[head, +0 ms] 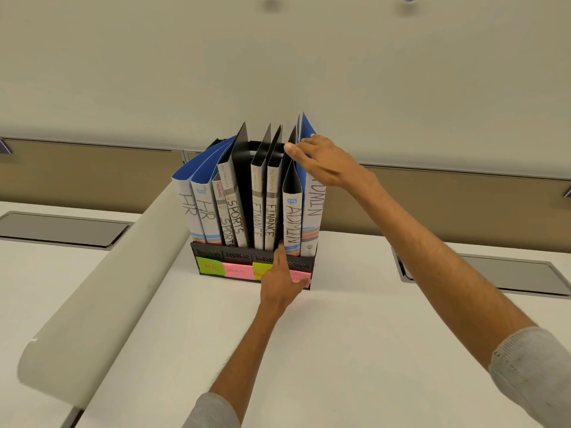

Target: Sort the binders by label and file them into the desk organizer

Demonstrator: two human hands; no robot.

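Fingers point(296, 148) of right hand point(327, 162) and left hand point(282, 282) lie straight, gripping nothing, touching the white-spined ADMIN binders point(292, 220) at three o'clock in the black mesh desk organizer point(234, 254); filing looks finished.

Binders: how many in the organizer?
8, all upright in the organizer: HR pair far left, then SPORTS pair, FINANCE pair, and ADMIN pair far right. Thinner ones could be hidden between them.

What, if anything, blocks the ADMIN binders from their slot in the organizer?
Nothing visible: both ADMIN binders stand in the organizer at its right end, right hand at their tops, left hand at its front.
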